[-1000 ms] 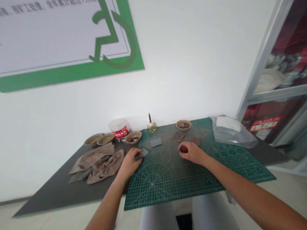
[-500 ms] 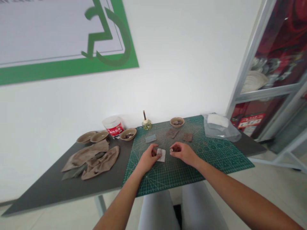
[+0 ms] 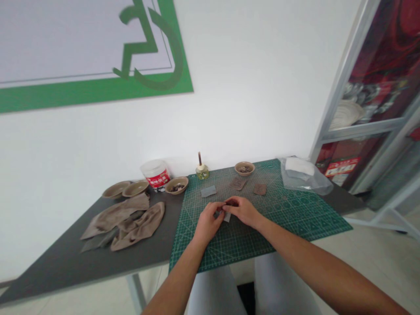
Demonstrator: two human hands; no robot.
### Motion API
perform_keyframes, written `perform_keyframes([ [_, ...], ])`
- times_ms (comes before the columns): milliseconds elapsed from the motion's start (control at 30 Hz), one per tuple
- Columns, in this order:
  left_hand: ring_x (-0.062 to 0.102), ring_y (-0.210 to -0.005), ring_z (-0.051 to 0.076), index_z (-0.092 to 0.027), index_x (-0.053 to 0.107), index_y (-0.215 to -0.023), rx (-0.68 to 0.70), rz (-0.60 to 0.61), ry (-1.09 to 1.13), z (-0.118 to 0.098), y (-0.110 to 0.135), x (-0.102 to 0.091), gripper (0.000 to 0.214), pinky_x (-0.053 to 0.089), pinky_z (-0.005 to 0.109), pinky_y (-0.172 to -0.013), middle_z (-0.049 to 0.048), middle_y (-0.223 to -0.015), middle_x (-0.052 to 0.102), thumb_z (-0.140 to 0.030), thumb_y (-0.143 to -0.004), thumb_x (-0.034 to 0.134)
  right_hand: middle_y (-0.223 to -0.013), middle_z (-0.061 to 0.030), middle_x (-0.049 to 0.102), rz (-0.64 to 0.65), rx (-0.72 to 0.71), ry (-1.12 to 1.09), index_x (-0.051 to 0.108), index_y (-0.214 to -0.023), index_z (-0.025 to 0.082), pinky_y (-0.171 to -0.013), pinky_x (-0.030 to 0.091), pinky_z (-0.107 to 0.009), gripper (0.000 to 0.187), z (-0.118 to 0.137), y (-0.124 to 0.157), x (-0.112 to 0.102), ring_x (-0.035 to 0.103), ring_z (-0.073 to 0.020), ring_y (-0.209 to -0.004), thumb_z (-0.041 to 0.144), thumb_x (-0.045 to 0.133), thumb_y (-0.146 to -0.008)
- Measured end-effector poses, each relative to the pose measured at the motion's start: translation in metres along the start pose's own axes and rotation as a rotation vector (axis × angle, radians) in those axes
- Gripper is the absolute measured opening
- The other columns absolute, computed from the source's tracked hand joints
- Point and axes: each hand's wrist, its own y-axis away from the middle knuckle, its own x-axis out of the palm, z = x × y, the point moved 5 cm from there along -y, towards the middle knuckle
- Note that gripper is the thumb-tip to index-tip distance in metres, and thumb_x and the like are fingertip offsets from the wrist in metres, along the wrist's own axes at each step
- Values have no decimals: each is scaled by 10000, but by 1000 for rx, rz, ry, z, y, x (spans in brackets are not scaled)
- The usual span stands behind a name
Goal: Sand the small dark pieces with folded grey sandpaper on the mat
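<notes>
My left hand [image 3: 209, 222] and my right hand [image 3: 243, 211] meet over the green cutting mat [image 3: 278, 227], their fingertips pressed close together. A small white square piece [image 3: 227, 217] shows below the fingertips, partly covered. The left thumb and fingers are closed at its left edge. My right thumb and fingers are pinched above it; whatever lies between them is hidden now. Beyond the hands lie a grey-blue rectangular piece [image 3: 208, 191] and two brown patches, one left [image 3: 238, 183] and one right [image 3: 260, 189].
Bowls of small dark pieces stand at the mat's back [image 3: 244, 169] and left of it [image 3: 176, 186]. Crumpled brown cloths [image 3: 138, 227], two more bowls and a tub [image 3: 155, 175] are on the left. A small bottle [image 3: 202, 171] stands behind; a plastic bag [image 3: 306, 177] lies right.
My right hand has moved left to meet my left hand, covering part of the white square. The small round piece seen in my right fingertips is now hidden.
</notes>
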Motion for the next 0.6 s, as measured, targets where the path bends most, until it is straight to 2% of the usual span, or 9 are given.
perform_keyframes([
  [100, 596, -780, 157, -223, 618, -1020, -79, -102, 60, 11, 0, -6, 213, 467, 276, -733, 16, -882, 652, -267, -817, 571, -1129, -107, 647, -41, -92, 310, 605, -1214, 183, -933, 400, -381, 465, 2, -4, 4, 566, -241, -1054, 457, 612, -839],
  [233, 612, -771, 157, -204, 602, -1000, -126, -226, 170, 23, -2, -13, 210, 476, 280, -734, 17, -846, 650, -315, -824, 574, -1212, -121, 588, 76, -144, 596, 609, -1221, 209, -969, 334, -435, 513, 3, -5, 21, 475, -289, -1134, 469, 674, -783],
  [367, 618, -743, 154, -203, 584, -1081, -135, -264, 262, 31, -4, -15, 286, 483, 278, -718, 10, -804, 639, -338, -829, 576, -1132, -108, 597, 47, -82, 583, 655, -1135, 206, -950, 349, -391, 431, 2, -4, 22, 488, -271, -1111, 385, 721, -749],
  [533, 633, -780, 169, -207, 597, -1118, -142, -244, 258, 33, -5, -11, 322, 484, 294, -744, 20, -810, 650, -350, -829, 586, -1058, -101, 629, 36, 31, 458, 654, -1121, 172, -839, 415, -313, 535, -5, -6, 5, 584, -231, -971, 313, 804, -627],
  [600, 647, -794, 180, -200, 601, -1110, -155, -230, 257, 33, -5, -9, 323, 487, 303, -755, 27, -806, 660, -349, -824, 591, -973, -76, 660, 58, 40, 433, 676, -1067, 176, -775, 426, -297, 511, -7, -6, -3, 608, -221, -892, 293, 816, -590],
])
